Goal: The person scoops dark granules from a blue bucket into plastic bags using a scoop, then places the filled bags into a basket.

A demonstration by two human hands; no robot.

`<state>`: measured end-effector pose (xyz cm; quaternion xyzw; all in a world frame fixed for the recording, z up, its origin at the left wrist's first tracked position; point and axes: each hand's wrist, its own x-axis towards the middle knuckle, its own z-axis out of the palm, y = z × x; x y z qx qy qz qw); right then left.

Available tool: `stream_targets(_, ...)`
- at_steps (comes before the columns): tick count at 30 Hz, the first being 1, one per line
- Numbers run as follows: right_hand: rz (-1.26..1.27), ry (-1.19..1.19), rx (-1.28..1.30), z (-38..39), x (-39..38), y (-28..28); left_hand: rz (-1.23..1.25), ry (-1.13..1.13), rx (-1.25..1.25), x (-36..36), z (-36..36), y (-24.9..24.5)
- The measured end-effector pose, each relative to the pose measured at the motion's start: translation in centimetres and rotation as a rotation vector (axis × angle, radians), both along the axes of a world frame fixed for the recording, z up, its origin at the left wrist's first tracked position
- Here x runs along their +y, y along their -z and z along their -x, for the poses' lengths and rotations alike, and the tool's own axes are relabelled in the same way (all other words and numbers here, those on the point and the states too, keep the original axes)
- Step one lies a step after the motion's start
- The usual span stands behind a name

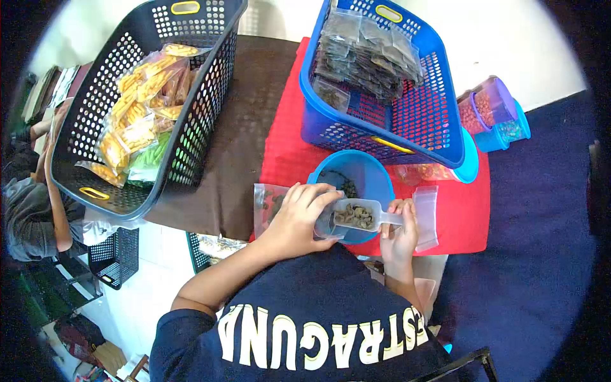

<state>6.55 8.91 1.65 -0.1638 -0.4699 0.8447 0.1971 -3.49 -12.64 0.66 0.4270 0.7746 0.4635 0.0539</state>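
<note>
My left hand [299, 216] is wrapped round a clear plastic bag [327, 223], its mouth facing right. My right hand [399, 232] grips the handle of a translucent scoop [359, 215], which holds brownish-green dried pieces. The scoop's front end is at the bag's mouth. Both are over a round blue tub [377, 178] with dark dried bits inside. Clear plastic with dark contents [270, 204] shows left of my left hand; whether it is part of the same bag is hidden. Flat clear plastic bags [428, 216] lie just right of my right hand.
A blue basket [382, 143] with many flat dark packets stands behind the tub on red cloth [280, 146]. At left is a black basket [191, 140] of bagged yellow snacks. Lidded jars [487, 105] stand at right. Another person [38, 216] is at far left.
</note>
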Motion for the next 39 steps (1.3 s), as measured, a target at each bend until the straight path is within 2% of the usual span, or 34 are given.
stream_targets(9, -0.087, 0.013, -0.010, 0.00, -0.55, -0.21, 0.010, 0.004, 0.020, 0.10, -0.19, 0.13)
stream_targets(26, -0.065, -0.007, 0.026, 0.28, -0.49, 0.16, -0.064, -0.010, 0.057, 0.36, 0.15, 0.33)
stream_targets(39, -0.090, -0.002, 0.018, 0.52, -0.34, 0.44, 0.019, -0.005, 0.030, 0.53, 0.52, 0.53)
